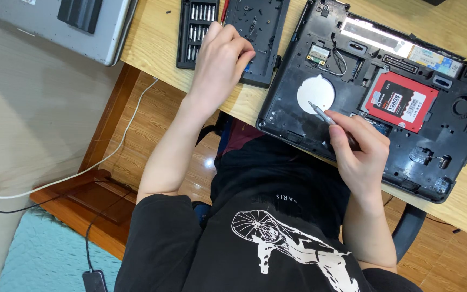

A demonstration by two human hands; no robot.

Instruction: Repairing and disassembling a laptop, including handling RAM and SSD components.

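Black laptop base (374, 97) lying open on wooden desk (152, 38), mid-disassembly. Right hand (360, 148) gripping screwdriver (322, 113), tip at white round disc (315, 93). Left hand (220, 51) curled, fingering bit case (195, 30) at 11 o'clock, likely needing another bit. Red rectangular drive (401, 103), white label, at 3 o'clock.

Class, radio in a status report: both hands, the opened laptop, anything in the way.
Left hand at black parts tray, fingers curled. Right hand grips screwdriver, tip at white disc in opened laptop. Nothing blocking.
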